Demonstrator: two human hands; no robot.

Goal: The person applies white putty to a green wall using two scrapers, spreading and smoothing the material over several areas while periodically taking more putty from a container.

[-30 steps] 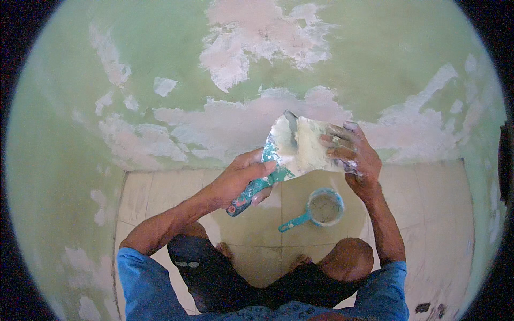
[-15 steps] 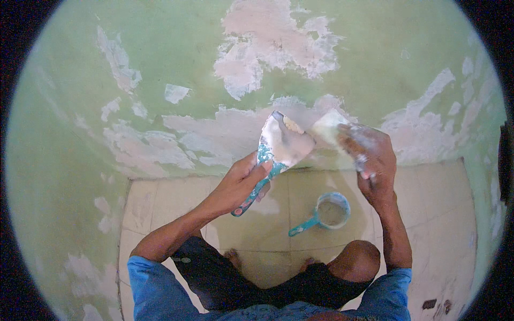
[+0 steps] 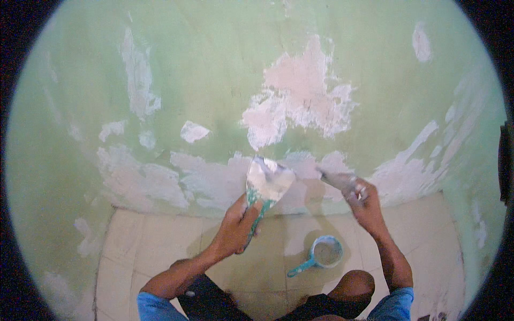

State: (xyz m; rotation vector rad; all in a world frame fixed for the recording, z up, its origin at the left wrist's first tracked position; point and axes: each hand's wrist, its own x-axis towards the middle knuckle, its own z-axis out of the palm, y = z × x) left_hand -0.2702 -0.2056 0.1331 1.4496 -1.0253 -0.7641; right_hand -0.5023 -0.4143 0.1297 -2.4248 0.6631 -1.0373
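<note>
Both bare hands are raised in front of a crouching person, each closed on something. In the left hand (image 3: 238,227), fingers wrapped fully around the grip, is a fan-shaped, paste-smeared putty knife (image 3: 270,182) with a speckled teal handle. Its long axis runs up from the fist, its wide blade end pointing between twelve and one o'clock. The right hand (image 3: 364,200) has its fingers bent in a pinch on a thin, grey, flat tool (image 3: 337,181) (seen almost edge-on, so its full outline and the exact finger placement cannot be told). That tool's long axis points from the hand toward ten o'clock, and its tip lies at three o'clock from the putty knife's blade, near it but apart. The blade thus sits between the two hands, nearer the left.

Beyond them, toward twelve o'clock, is a pale green painted wall (image 3: 214,69) with pinkish-white patches (image 3: 300,80); whether either tool touches it cannot be told. At seven o'clock from the right hand, the nearer one, a round blue dipper (image 3: 303,267) containing greyish paste (image 3: 326,251) rests on beige floor tiles (image 3: 155,246), its handle pointing to eight o'clock.
</note>
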